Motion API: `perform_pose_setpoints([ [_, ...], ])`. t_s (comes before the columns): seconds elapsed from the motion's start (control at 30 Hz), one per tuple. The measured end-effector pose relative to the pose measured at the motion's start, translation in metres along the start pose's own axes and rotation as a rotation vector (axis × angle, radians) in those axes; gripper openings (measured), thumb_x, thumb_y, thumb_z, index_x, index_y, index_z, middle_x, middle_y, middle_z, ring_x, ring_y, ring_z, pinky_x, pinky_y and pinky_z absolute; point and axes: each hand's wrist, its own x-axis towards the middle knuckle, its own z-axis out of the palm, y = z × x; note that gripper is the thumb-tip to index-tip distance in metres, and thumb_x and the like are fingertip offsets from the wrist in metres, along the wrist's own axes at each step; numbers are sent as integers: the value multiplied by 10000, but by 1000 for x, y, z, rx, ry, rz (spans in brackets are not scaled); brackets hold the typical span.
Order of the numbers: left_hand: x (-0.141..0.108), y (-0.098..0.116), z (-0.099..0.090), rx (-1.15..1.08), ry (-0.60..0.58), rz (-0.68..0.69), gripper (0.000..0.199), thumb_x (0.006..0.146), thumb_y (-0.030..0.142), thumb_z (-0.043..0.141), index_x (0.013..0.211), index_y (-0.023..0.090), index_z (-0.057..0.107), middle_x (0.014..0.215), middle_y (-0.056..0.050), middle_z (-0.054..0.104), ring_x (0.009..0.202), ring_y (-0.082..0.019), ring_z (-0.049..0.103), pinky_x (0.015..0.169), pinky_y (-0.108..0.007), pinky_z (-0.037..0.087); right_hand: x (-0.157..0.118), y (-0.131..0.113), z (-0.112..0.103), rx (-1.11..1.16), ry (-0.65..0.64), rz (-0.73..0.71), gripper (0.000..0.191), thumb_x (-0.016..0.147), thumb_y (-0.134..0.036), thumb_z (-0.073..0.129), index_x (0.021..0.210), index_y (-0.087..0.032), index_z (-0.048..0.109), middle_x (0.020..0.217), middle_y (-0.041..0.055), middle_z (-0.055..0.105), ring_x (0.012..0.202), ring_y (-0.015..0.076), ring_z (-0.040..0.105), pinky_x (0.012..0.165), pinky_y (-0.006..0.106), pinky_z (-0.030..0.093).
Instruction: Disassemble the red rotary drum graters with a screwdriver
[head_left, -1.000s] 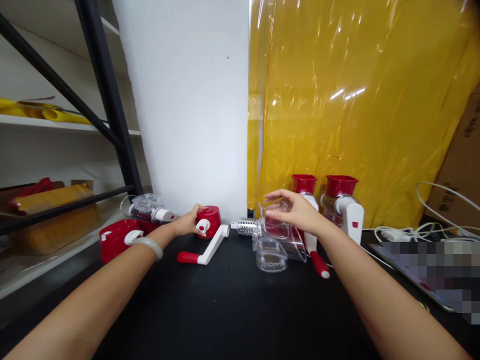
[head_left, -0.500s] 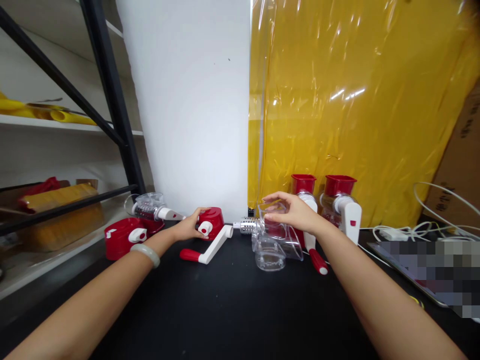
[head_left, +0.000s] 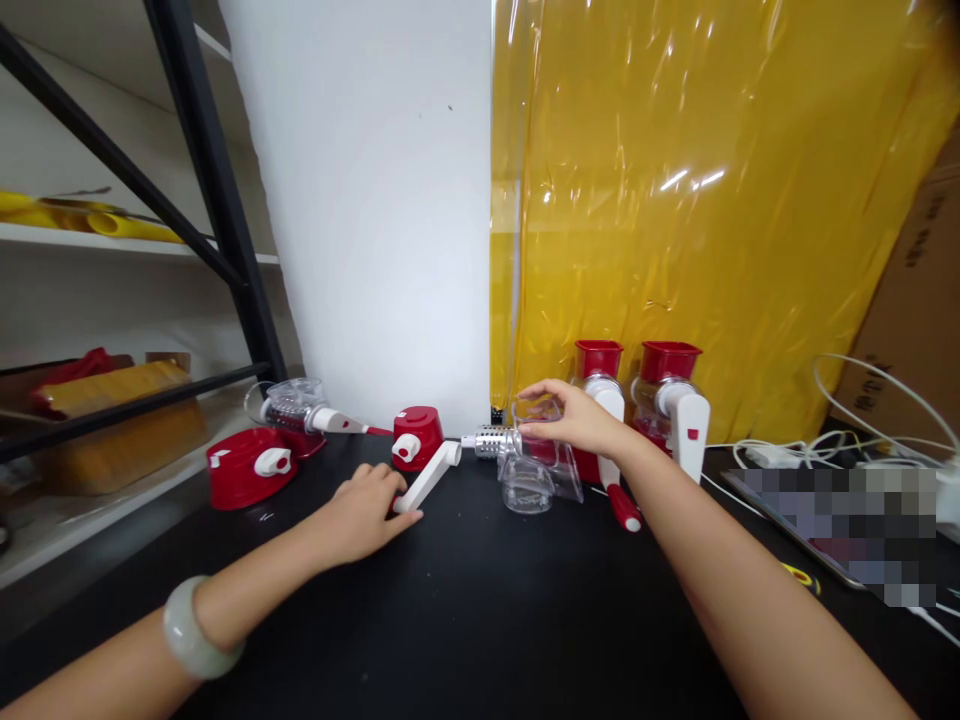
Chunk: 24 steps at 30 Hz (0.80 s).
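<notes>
Left fingers [head_left: 386,483] at white crank [head_left: 427,478], long axis slanting away, rightward

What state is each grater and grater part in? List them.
Crank: on the table, left hand over one end.
Clear housing: standing, right hand gripping its top.
Grating drum: horizontal; whether seated, unclear.
Middle red base: bare on top.
Left red base: bare on top.
Left rear grater: drum showing inside.
Rightmost graters: upright, assembled.

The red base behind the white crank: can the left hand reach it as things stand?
Probably yes: the left hand, at the white crank, is close, with nothing visible between it and the red base.
</notes>
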Motion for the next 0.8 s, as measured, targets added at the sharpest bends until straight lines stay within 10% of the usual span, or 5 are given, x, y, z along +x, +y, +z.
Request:
perform_pose_setpoints([
  [0.23, -21, 14, -4, 101, -31, 58, 155, 827, 371, 642, 890, 237, 688, 980, -75, 660, 930, -288, 612, 793, -383, 443, 0, 1, 1, 13, -51, 31, 482, 678, -346, 838, 1085, -191, 632, 1192, 97, 651, 976, 209, 662, 911, 412, 532],
  [0.43, -40, 16, -16, -69, -150, 91, 348, 739, 538, 719, 965, 275, 691, 1084, -65, 650, 1031, -295, 613, 874, -385, 471, 0, 5, 2, 13, -52, 22, 481, 658, -342, 859, 1063, -195, 645, 1161, 88, 667, 957, 208, 670, 886, 406, 550],
  [0.63, 25, -26, -17, -181, 202, -79, 1159, 607, 690, 732, 1502, 125, 257, 1536, -262, 299, 1430, -475, 224, 1115, -606, 266, 1, 10, 2, 17, -90, 27, 496, 650, -355, 860, 1068, -194, 647, 1173, 85, 666, 958, 204, 669, 918, 417, 537],
  [0.8, 88, -54, 2, -436, 137, -98, 1124, 684, 562, 714, 1528, 153, 94, 1403, -210, 523, 1283, -341, 531, 1058, -454, 427, 2, 12, 4, 20, -102, 19, 519, 652, -348, 863, 1096, -198, 638, 1198, 85, 660, 1014, 211, 659, 969, 427, 509],
])
